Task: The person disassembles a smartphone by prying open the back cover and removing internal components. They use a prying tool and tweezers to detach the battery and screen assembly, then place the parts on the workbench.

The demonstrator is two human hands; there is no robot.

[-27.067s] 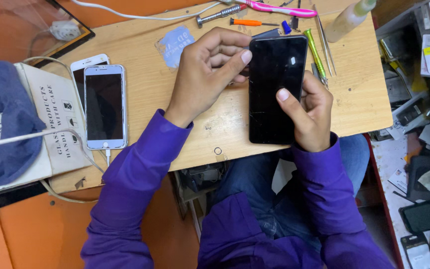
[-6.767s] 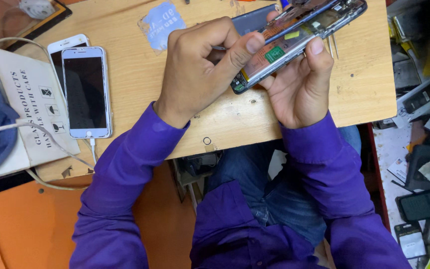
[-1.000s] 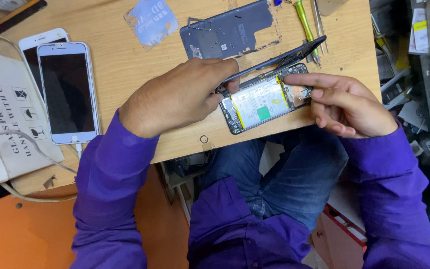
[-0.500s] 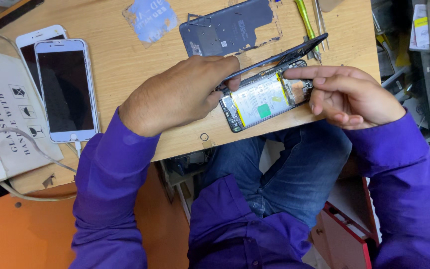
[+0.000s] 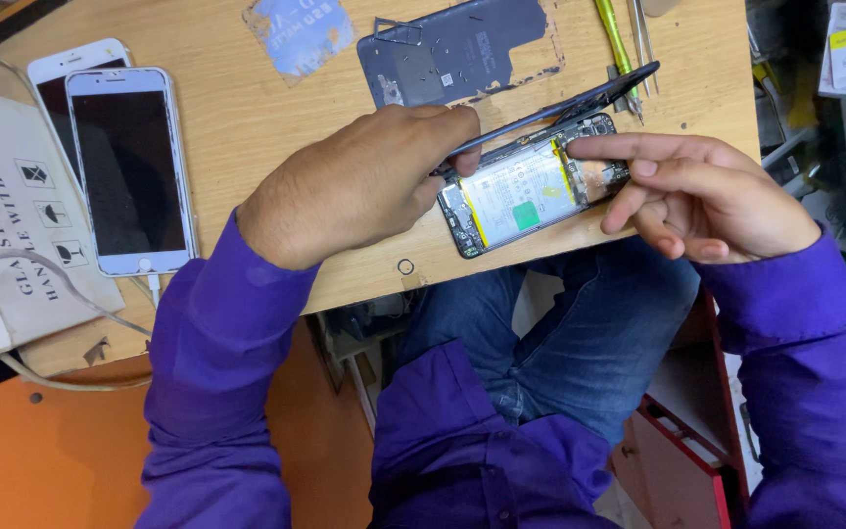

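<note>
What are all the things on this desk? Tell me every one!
Opened black phone body with white battery: one, near desk edge.
Thin black screen panel: one, lifted over the body.
Dark grey back cover: one, far side.
White-framed phones with dark screens: two, overlapping, left.
Blue plastic film: one, top.
Beige printed bag: one, far left.
White cable: one, over the bag.
Yellow-green tool: one, top right.
Wooden desk: one, light brown.
Left hand: grips the panel.
Right hand: fingers touch the body.
</note>
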